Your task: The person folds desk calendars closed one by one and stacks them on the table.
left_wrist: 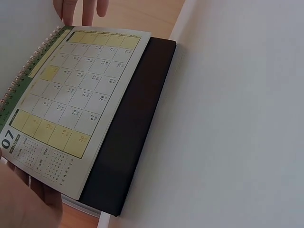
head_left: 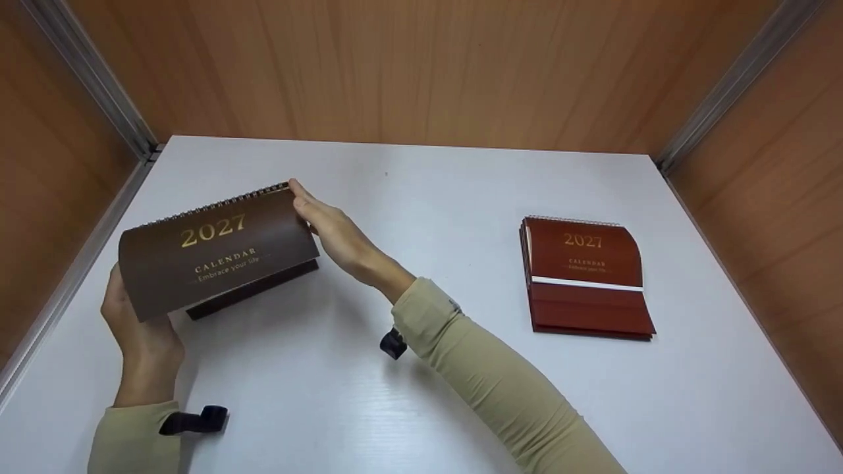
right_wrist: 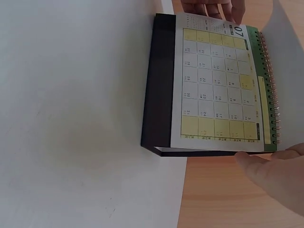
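A dark brown 2027 desk calendar [head_left: 220, 253] is tilted at the left of the table, its spiral binding along the upper edge. My left hand [head_left: 141, 336] grips its left end, with part of the fingers hidden behind it. At the opposite end my right hand [head_left: 342, 240] holds the side edge, the thumb near the binding. From the left wrist, a calendar page [left_wrist: 71, 95] marked 07 shows above the dark base [left_wrist: 130, 123]. The right wrist view shows the same page [right_wrist: 213, 85] and the lifted cover's pale inner side [right_wrist: 289, 61].
A red 2027 desk calendar [head_left: 583, 250] with a white band across it lies at the right of the white table [head_left: 421, 197]. Wood-grain panels [head_left: 421, 72] with metal corner posts [head_left: 99, 79] enclose the back and sides. Black wrist mounts [head_left: 197, 420] stick out by both sleeves.
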A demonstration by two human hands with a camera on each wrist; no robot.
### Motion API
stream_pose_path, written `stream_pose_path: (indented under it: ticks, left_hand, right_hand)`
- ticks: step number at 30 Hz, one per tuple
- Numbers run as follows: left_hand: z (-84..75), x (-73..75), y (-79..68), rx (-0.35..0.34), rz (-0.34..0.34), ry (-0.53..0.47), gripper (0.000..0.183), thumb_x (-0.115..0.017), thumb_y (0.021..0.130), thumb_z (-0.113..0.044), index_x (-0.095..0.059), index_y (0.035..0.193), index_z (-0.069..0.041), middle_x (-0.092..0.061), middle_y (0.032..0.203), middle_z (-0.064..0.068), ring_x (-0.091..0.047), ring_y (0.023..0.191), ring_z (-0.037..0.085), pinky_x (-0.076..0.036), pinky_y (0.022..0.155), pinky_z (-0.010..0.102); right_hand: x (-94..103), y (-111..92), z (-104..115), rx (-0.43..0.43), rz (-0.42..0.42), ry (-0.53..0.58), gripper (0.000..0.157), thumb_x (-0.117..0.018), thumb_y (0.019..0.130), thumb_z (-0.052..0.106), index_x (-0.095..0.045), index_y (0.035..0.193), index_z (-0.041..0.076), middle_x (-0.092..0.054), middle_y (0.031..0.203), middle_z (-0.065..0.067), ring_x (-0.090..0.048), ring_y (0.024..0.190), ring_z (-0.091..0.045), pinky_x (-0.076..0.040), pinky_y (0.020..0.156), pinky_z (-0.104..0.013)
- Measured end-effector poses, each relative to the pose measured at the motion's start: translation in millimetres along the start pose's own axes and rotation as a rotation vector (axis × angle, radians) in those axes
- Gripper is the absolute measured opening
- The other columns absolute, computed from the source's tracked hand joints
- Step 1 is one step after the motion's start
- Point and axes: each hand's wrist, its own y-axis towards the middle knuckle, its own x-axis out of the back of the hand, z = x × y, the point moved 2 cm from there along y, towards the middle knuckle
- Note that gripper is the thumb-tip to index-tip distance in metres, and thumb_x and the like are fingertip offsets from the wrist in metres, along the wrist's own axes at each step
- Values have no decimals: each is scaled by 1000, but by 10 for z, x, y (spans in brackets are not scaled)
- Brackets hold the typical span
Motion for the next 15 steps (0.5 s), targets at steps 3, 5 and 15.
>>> stream_pose_path:
  ticks: [3, 5, 15]
  left_hand:
    - [-1, 16, 5, 44, 4, -46, 30, -73, 103, -27, -72, 129, -12, -60, 118, -1, -59, 102, 7, -52, 75, 17]
    - [-3, 22, 9, 56, 20, -79, 30, -71, 104, -26, -70, 129, -11, -59, 119, 0, -60, 100, 8, -54, 72, 17]
    - [2, 15, 24, 42, 97, -122, 28, -58, 110, -22, -65, 133, -8, -60, 118, 3, -63, 93, 11, -56, 68, 19]
  right_hand:
    - [-13, 1, -23, -6, -4, -1, 64, -26, 116, 42, -14, 171, 12, -11, 178, 4, -11, 160, -3, -21, 128, -23]
    - [-16, -1, -38, -11, -2, 4, 64, -27, 116, 42, -14, 171, 12, -11, 178, 5, -10, 160, -1, -19, 127, -22]
    - [-31, -10, -101, -39, 2, -19, 65, -28, 115, 43, -11, 172, 16, -8, 178, 7, -8, 160, -2, -16, 127, -19]
